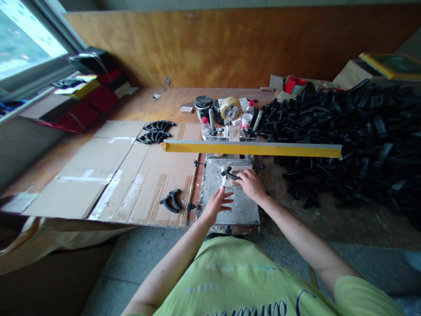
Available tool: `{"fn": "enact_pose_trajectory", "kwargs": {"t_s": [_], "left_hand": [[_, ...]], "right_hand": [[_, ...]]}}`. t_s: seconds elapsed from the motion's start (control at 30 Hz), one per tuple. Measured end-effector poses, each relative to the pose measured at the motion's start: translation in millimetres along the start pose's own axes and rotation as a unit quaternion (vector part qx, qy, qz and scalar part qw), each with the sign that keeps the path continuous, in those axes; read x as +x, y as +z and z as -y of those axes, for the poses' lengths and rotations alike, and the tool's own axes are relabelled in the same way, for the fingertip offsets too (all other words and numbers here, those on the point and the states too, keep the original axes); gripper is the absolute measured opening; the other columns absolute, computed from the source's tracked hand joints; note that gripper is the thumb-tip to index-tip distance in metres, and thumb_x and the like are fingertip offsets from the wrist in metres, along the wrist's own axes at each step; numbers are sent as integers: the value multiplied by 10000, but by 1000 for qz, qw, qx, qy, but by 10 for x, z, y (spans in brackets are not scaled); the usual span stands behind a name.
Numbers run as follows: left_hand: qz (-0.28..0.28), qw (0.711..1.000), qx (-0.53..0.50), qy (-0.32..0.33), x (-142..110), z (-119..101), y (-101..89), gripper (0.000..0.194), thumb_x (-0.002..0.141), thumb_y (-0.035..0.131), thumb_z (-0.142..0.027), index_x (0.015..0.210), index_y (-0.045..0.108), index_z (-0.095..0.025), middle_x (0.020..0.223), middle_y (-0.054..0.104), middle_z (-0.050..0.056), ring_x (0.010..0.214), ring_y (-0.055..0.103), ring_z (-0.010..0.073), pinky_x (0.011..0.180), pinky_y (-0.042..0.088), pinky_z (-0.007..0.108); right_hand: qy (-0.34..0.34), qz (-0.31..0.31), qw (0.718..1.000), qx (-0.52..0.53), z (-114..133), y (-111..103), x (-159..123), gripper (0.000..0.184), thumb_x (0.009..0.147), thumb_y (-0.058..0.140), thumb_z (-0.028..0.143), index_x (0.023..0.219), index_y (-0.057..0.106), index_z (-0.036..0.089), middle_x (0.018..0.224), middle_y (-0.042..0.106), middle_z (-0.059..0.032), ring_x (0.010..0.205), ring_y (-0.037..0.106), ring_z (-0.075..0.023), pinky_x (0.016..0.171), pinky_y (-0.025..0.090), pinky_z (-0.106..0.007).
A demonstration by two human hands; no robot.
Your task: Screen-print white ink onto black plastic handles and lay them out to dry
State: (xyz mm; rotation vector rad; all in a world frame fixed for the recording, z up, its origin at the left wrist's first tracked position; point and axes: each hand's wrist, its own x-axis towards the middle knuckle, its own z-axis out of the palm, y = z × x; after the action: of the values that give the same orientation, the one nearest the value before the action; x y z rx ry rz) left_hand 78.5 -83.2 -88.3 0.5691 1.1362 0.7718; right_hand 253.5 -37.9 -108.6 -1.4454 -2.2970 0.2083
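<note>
My right hand rests on a black curved plastic part that lies on a shiny metal plate in front of me; its fingers are curled over the part's right end. Just left of it, my left hand lies on the plate with fingers spread, holding nothing. A long yellow bar crosses above the plate's far edge.
A large heap of black parts fills the right. Two black parts lie on flattened cardboard to the left, with two rows of several more parts farther back. Bottles, a tape roll and a can stand behind the bar.
</note>
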Motion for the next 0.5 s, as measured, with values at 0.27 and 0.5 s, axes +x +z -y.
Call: {"fn": "enact_pose_trajectory", "kwargs": {"t_s": [0.27,0.5], "left_hand": [[-284,956,52,59,-202,260,-1308,513,838,427,-642,900,577,-155,778,718,94,601,663,171,503,466,232],[-366,844,379,-101,-328,458,-2435,691,888,120,-608,544,556,-195,544,631,144,534,625,246,532,467,336]], "right_hand": [[-45,31,996,69,-493,-108,-674,397,838,414,17,996,714,222,1011,700,-66,1003,599,-207,875,492,-368],[-38,141,989,-14,-1673,10,-1405,348,826,454,116,984,721,275,1125,695,-62,1157,569,-249,969,452,-478]]}}
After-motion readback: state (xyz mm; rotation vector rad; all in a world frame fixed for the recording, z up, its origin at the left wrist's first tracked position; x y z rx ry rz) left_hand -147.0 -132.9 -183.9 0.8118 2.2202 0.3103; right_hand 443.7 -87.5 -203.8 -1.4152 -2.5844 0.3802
